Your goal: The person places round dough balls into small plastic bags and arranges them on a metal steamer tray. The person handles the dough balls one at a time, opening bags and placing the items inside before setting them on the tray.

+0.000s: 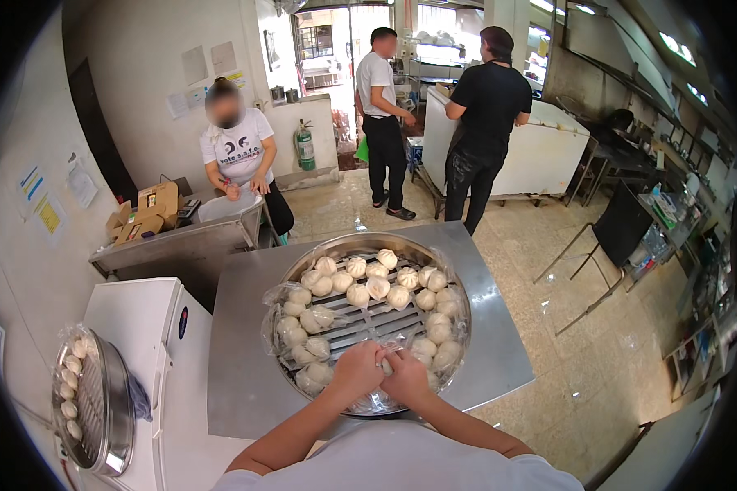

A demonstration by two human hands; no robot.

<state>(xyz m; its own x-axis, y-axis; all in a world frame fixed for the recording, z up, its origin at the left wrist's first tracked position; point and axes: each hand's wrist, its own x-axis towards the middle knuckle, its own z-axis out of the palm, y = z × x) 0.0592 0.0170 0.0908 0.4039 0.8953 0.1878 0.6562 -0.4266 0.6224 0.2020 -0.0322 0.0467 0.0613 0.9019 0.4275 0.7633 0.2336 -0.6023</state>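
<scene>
A large round metal steamer tray (295, 261) with a slatted base stands on a steel table (239, 368). Steamed buns (357, 294) line its inner edge, many in clear plastic bags (277, 296); those at the far side look unwrapped. Over the near part of the tray, my left hand (359, 368) and my right hand (405, 374) meet with bent fingers on clear plastic around a pale bun (386, 367). My fingers partly hide that bun, and the exact hold of each hand is hard to see.
A second steamer (120, 423) with buns sits on a white chest freezer (141, 313) at left. Beyond, a person (236, 147) stands at a side table (221, 236) with cardboard boxes (159, 205). Two more people (381, 116) (491, 116) stand farther back. A black chair (620, 224) is at right.
</scene>
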